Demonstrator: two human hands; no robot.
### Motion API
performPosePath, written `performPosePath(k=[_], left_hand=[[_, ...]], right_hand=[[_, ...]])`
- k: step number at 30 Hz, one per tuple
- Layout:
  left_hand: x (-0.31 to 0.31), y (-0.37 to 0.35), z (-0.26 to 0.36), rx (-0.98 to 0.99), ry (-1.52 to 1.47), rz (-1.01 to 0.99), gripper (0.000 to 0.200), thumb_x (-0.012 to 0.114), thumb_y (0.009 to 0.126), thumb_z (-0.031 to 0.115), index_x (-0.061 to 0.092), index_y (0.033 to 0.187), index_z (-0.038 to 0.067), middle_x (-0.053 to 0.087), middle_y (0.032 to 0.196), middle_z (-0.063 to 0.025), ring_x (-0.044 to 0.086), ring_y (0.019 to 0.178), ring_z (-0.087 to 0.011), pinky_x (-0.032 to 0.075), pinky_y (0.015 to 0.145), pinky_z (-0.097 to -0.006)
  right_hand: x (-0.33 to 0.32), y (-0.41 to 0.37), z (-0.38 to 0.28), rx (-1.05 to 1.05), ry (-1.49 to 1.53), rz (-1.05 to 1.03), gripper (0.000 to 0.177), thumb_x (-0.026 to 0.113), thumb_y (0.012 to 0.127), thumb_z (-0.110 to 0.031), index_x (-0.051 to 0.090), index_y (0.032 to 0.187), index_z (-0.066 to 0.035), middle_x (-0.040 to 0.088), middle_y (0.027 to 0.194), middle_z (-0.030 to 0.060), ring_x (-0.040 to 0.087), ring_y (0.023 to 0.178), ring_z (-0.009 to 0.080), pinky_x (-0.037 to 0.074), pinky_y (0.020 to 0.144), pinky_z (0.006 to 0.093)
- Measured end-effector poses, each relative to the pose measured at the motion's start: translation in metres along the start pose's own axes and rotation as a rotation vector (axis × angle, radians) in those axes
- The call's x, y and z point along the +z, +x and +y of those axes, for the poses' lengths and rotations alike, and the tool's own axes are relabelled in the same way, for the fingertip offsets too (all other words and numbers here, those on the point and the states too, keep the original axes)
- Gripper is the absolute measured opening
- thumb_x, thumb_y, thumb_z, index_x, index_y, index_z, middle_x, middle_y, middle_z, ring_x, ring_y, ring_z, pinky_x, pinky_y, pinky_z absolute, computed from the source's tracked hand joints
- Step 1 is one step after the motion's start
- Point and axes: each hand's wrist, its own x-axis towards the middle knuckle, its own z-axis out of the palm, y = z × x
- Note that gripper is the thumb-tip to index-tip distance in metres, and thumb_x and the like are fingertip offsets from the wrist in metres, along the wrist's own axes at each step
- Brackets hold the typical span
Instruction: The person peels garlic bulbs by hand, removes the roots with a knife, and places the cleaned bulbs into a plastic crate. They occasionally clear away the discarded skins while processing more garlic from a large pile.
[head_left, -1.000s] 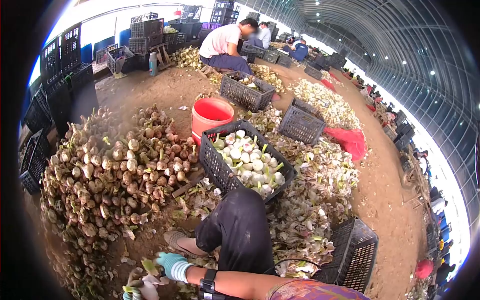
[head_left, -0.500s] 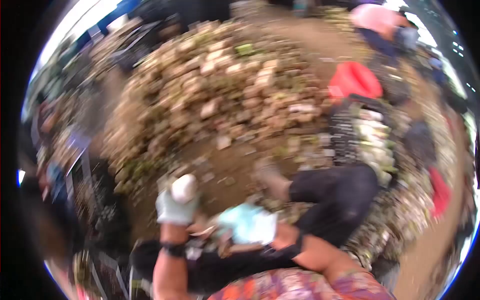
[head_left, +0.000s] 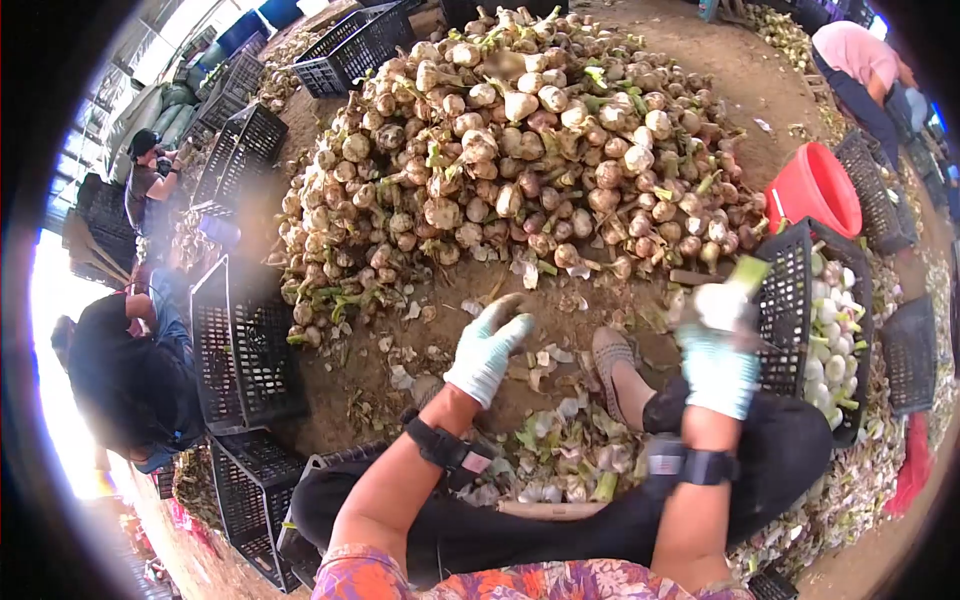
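Observation:
My left hand (head_left: 487,350), in a pale glove, is held above the ground in front of my lap. Its fingers are apart and hold nothing. Out to the right, my gloved right hand (head_left: 718,372) is closed on a whitish garlic bulb (head_left: 722,305) with a short green stem; motion blurs both. That hand is beside a black crate (head_left: 783,290) holding peeled white garlic bulbs (head_left: 832,330). Ahead of both hands rises a large heap of unpeeled garlic (head_left: 520,150).
A red bucket (head_left: 815,190) stands behind the filled crate. Husks and cut stems (head_left: 575,445) litter the ground by my foot (head_left: 618,365). Black crates (head_left: 240,340) line the left, near a person in dark clothes (head_left: 125,370). Another person in pink (head_left: 855,55) bends at the far right.
My left hand held a white bulb and is now without it, farther right. My right hand has moved from over my lap to beside the filled crate, with a bulb. The view has turned left.

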Motion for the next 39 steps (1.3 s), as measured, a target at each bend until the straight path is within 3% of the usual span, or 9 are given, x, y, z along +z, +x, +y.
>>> performPosePath(k=[4,14,22,25,30,32,34,36,39], left_hand=[[-0.051,0.061,0.000,0.108,0.234,0.228,0.040,0.064,0.074,0.015,0.052,0.111,0.004,0.058,0.090,-0.0034,0.054,0.078,-0.0098,0.044,0.064,-0.0232],[-0.166,0.240,-0.006,0.272,1.048,0.620,0.086,0.073,0.055,0.043,0.037,0.119,-0.002,0.054,0.101,-0.0204,0.054,0.092,-0.0300,0.041,0.082,-0.0363],[-0.094,0.243,0.032,-0.180,0.868,1.043,0.081,0.077,0.051,0.029,0.036,0.114,-0.003,0.042,0.116,-0.0251,0.047,0.105,-0.0334,0.041,0.087,-0.0406],[-0.104,0.214,0.003,-0.057,0.579,0.995,0.062,0.074,0.052,0.021,0.046,0.099,-0.009,0.056,0.096,-0.0214,0.058,0.086,-0.0264,0.048,0.074,-0.0355],[-0.069,0.089,-0.029,0.035,0.087,0.272,0.054,0.071,0.060,0.006,0.044,0.105,-0.003,0.056,0.089,-0.0090,0.054,0.074,-0.0141,0.047,0.065,-0.0264],[-0.039,0.034,-0.018,-0.038,0.081,0.046,0.062,0.073,0.057,0.011,0.045,0.111,0.003,0.053,0.095,-0.0061,0.052,0.087,-0.0152,0.045,0.076,-0.0289],[-0.012,-0.009,-0.002,0.017,0.145,-0.072,0.068,0.071,0.058,0.007,0.041,0.118,0.001,0.053,0.098,-0.0068,0.053,0.090,-0.0174,0.042,0.083,-0.0282],[-0.002,-0.038,0.006,0.319,0.708,-0.095,0.074,0.075,0.054,0.009,0.042,0.120,0.002,0.051,0.102,-0.0051,0.050,0.094,-0.0161,0.039,0.086,-0.0266],[-0.010,-0.061,0.007,0.208,0.454,-0.100,0.073,0.074,0.053,0.003,0.044,0.120,0.002,0.053,0.105,-0.0039,0.051,0.093,-0.0135,0.040,0.084,-0.0261]], right_hand=[[-0.084,0.045,-0.020,-0.212,0.682,0.317,0.061,0.065,0.073,-0.028,0.040,0.121,0.000,0.048,0.118,0.0126,0.046,0.107,0.0274,0.032,0.098,0.0455],[-0.004,0.024,0.071,0.640,0.624,-0.052,0.036,0.046,0.085,-0.035,0.047,0.105,-0.005,0.056,0.092,0.0136,0.055,0.075,0.0272,0.049,0.069,0.0462],[0.021,0.018,0.095,0.836,0.561,0.193,0.031,0.037,0.087,-0.014,0.049,0.102,0.010,0.053,0.083,0.0199,0.053,0.066,0.0292,0.047,0.055,0.0424],[0.027,0.005,0.099,0.809,0.384,0.129,0.036,0.034,0.088,-0.021,0.052,0.102,0.006,0.058,0.080,0.0163,0.056,0.060,0.0267,0.051,0.063,0.0457],[0.064,-0.018,0.087,0.937,0.333,0.003,0.029,0.039,0.087,-0.014,0.048,0.109,0.003,0.058,0.078,0.0082,0.054,0.061,0.0157,0.051,0.064,0.0337],[0.047,-0.035,0.142,1.160,1.002,-0.081,0.024,0.044,0.083,-0.004,0.051,0.106,0.001,0.058,0.076,0.0045,0.052,0.061,0.0107,0.047,0.058,0.0255],[0.085,-0.057,0.091,0.229,-0.672,-0.606,0.019,0.045,0.079,0.002,0.055,0.095,0.003,0.056,0.073,0.0033,0.049,0.059,0.0097,0.041,0.051,0.0244],[0.091,-0.071,0.090,0.205,-0.631,-0.514,0.009,0.049,0.073,0.004,0.054,0.080,0.004,0.055,0.069,0.0092,0.052,0.059,0.0156,0.040,0.054,0.0273],[0.092,-0.083,0.065,0.035,-0.709,-0.636,0.014,0.051,0.069,0.004,0.054,0.082,0.004,0.056,0.072,0.0157,0.055,0.063,0.0273,0.042,0.057,0.0323]])
